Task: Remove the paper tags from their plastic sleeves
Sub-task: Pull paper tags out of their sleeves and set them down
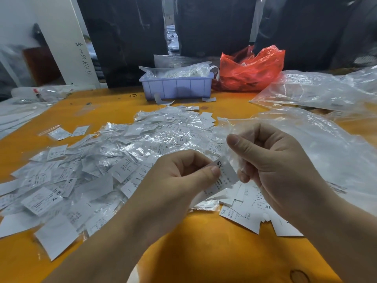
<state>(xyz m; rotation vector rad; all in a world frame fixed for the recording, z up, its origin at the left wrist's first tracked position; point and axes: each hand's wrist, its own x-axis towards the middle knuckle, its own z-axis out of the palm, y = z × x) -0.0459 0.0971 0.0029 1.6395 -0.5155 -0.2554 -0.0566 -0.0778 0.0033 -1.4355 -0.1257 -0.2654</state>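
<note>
A white paper tag (225, 176) printed "XS" is pinched between the thumb and curled fingers of the left hand (179, 176), while a thin clear plastic sleeve (234, 154) is gripped by the curled fingers of the right hand (273, 160); tag and sleeve meet between the two hands. Beyond and left of the hands, a glossy, crinkled heap of sleeved tags (122, 158) is spread over the smooth orange tabletop (193, 252). Just under the right hand, a small pile of bare paper tags (246, 213) is seen. A large crumpled clear bag (318, 144) lies right of the right hand. Farther beyond, a ribbed lilac plastic bin (177, 87) is stuffed with clear bags, with a wrinkled red plastic bag (251, 72) beside it.
</note>
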